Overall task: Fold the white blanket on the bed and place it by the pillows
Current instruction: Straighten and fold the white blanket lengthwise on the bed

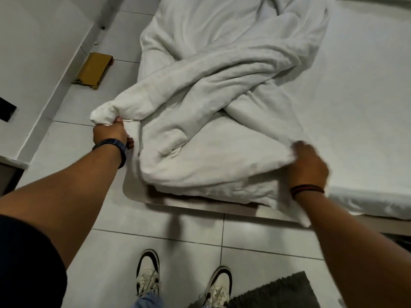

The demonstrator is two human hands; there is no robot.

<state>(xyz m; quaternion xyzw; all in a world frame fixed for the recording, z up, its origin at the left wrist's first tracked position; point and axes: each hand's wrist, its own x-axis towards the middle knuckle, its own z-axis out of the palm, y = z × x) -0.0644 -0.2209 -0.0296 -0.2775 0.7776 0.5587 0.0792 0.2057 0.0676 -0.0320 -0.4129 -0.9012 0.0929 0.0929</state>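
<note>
The white blanket [222,85] lies crumpled and twisted along the left side of the bed [367,96], its near end hanging over the foot of the mattress. My left hand [110,131], a dark watch on its wrist, is closed around a bunched corner of the blanket held out past the bed's left edge. My right hand [308,162], with dark bands on the wrist, grips the blanket's near right edge at the foot of the bed. No pillows are in view.
I stand on a pale tiled floor [195,252] at the foot of the bed, my two white shoes [148,273] below. A brown cardboard box [93,70] lies by the left wall. A dark mat [271,292] sits at lower right.
</note>
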